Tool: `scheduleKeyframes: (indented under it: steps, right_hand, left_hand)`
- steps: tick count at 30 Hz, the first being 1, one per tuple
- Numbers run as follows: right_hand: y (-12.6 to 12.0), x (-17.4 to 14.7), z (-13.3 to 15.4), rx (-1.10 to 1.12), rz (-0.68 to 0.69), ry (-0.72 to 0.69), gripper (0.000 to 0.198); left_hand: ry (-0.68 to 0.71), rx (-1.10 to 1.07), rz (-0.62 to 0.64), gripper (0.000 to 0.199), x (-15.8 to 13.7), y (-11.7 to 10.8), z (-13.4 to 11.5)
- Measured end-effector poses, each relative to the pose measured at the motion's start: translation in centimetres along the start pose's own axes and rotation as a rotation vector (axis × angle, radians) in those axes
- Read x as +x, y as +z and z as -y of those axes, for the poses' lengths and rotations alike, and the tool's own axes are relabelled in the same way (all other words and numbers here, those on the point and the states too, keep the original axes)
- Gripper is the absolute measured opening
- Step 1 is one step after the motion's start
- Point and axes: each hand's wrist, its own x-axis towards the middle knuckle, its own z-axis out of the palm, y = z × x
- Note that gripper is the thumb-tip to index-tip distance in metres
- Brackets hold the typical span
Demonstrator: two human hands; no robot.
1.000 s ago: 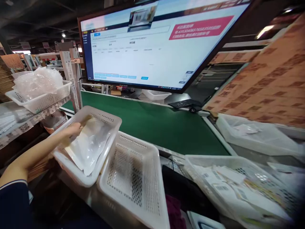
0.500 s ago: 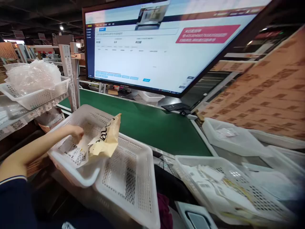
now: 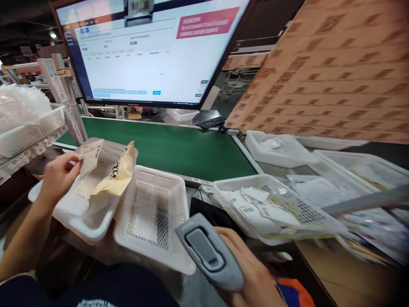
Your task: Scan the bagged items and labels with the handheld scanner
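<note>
While left hand [image 3: 59, 175] pinches a slip [image 3: 90, 155], right hand [image 3: 252, 273] grips a scanner [image 3: 209, 251].

A large monitor [image 3: 143, 51] is mounted above a green belt [image 3: 172, 147], with a keyboard [image 3: 211, 123] set behind it. An empty white basket [image 3: 153, 217] is placed beside a basket of paper slips [image 3: 271, 207]. Printed cardboard [image 3: 329, 72], seemingly stacked boxes, is seen blurred.

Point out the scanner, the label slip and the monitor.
scanner [image 3: 209, 253], head view, grey top face
label slip [image 3: 90, 155], head view, middle of the paper
monitor [image 3: 143, 55], head view, lit screen
</note>
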Motion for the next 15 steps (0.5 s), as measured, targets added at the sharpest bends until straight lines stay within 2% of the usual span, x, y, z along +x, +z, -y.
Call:
scheduleKeyframes:
  steps: [1,2,3,5,7,9,11,13,15]
  right_hand:
    - [0.0,0.5,1.2,0.026,0.007,-0.032,0.04]
    - [0.1,0.9,2.2,0.055,0.0,-0.05,0.039]
    - [0.3,1.1,3.0,0.086,-0.01,-0.059,0.037]
    - [0.8,1.1,3.8,0.136,-0.049,-0.053,0.035]
    - [1.2,0.6,4.0,0.17,-0.092,-0.033,0.035]
    - [1.8,-0.1,3.7,0.192,-0.112,0.026,0.033]
    - [2.5,-0.8,3.1,0.198,-0.117,0.122,0.028]
    - [3.5,-1.5,2.1,0.18,-0.104,0.231,0.023]
    - [4.6,-2.0,1.1,0.157,-0.07,0.317,0.02]
  left_hand:
    - [-0.044,-0.165,-0.127,0.012,-2.5,-0.1,-2.1]
    - [-0.039,-0.248,-0.182,0.01,-5.1,0.2,-4.0]
    - [-0.005,-0.281,-0.118,0.012,-7.5,1.2,-5.7]
    - [0.032,-0.344,0.048,0.01,-10.8,4.4,-8.5]
    - [0.018,-0.373,0.19,0.019,-11.9,8.6,-10.3]
    - [-0.039,-0.397,0.317,0.023,-11.6,12.9,-10.9]
    - [-0.123,-0.425,0.428,0.025,-11.1,16.5,-10.5]
    - [-0.208,-0.439,0.515,0.027,-11.1,19.1,-9.5]
    - [-0.268,-0.412,0.568,0.026,-11.9,20.6,-8.2]
